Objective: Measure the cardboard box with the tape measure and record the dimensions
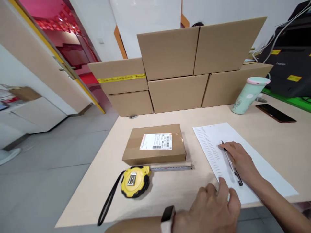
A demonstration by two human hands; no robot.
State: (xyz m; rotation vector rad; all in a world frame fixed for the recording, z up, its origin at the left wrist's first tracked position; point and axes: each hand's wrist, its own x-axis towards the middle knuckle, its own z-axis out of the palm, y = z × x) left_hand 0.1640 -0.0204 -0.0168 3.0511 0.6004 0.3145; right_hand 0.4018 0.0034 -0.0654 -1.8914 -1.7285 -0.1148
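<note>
My right hand (pixel 243 161) pinches a pen (pixel 230 165) slantwise over a white sheet of paper (pixel 257 171); columns of small print run down the sheet's left side. Near the sheet's lower left edge is my left hand (pixel 209 207), its fingers bent and slightly apart, a watch (pixel 168 215) on the wrist. What lies under those fingertips is hidden. To the left, a yellow and black tape measure (pixel 135 183) rests with its blade (pixel 171 168) pulled out along the front of a flat cardboard box (pixel 155 144). That box carries a white shipping label (pixel 156 141).
Large cardboard boxes (pixel 178 92) form a wall across the table's back edge. A mint green tumbler (pixel 249 97) and a dark phone (pixel 275 112) stand and lie at the back right, near a black machine (pixel 291 58). The table (pixel 92 194) ends at the left above a grey floor.
</note>
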